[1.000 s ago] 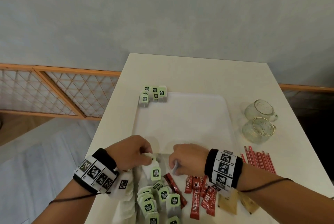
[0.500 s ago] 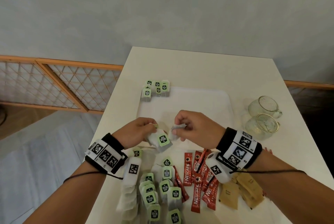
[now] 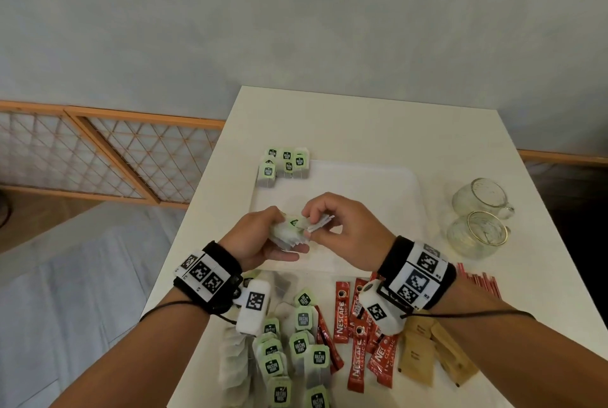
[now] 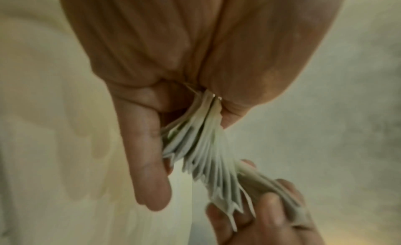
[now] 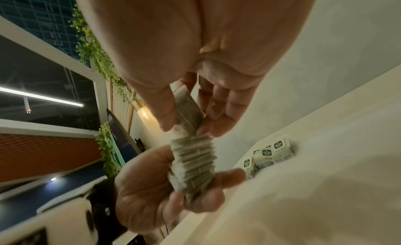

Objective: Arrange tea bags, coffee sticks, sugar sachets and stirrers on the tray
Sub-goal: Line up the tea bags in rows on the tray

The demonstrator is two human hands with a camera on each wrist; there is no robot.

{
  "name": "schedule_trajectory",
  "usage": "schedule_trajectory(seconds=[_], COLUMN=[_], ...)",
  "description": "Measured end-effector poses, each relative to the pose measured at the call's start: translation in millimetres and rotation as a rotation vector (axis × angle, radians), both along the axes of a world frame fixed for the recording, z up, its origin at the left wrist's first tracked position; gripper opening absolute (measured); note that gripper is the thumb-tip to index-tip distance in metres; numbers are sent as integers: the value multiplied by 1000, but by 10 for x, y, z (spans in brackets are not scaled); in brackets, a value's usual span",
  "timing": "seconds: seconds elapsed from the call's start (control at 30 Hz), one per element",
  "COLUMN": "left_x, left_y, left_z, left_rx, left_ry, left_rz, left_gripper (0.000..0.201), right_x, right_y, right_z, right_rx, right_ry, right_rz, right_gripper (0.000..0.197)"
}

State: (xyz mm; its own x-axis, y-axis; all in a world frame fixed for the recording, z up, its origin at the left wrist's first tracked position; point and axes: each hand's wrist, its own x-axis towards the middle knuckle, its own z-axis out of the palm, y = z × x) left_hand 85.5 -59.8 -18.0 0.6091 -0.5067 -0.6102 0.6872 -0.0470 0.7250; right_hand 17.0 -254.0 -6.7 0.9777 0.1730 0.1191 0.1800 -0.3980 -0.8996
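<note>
My left hand (image 3: 263,236) holds a fanned stack of tea bags (image 3: 288,235) above the near part of the white tray (image 3: 378,183). My right hand (image 3: 332,226) pinches a few bags (image 3: 320,222) at the stack's right end. The wrist views show the same stack (image 4: 208,156) (image 5: 193,159) gripped from both ends. Several green-tagged tea bags (image 3: 284,165) lie at the tray's far left corner. On the table near me lie loose tea bags (image 3: 296,351), red coffee sticks (image 3: 358,332), brown sugar sachets (image 3: 431,351) and red stirrers (image 3: 480,282).
Two glass cups (image 3: 480,220) stand right of the tray. The white table (image 3: 362,124) ends at a left edge beside a wooden lattice fence (image 3: 108,157). The tray's middle and right side hold nothing.
Both hands lifted from the near pile and moved forward over the tray, carrying a stack of tea bags. The right hand now pulls bags from the stack's end.
</note>
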Motion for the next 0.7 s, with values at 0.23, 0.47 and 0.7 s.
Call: schedule_trajectory(seconds=[0.23,0.47,0.7], left_x=[26,90,102], left_y=[-90,-133,-141], left_z=[-14,-62,-95], left_rx=[-157,-161,-81], left_ry=[88,-114,-237], left_rz=[170,29,-16], left_gripper=[26,25,34], right_x=[40,54,192], right_y=[-20,-46,-99], right_z=[-179,-191,-251], right_rx=[-66,-88,108], right_ry=[13,19,207], right_rz=[-7,-72,-281], right_gripper=[15,19,16])
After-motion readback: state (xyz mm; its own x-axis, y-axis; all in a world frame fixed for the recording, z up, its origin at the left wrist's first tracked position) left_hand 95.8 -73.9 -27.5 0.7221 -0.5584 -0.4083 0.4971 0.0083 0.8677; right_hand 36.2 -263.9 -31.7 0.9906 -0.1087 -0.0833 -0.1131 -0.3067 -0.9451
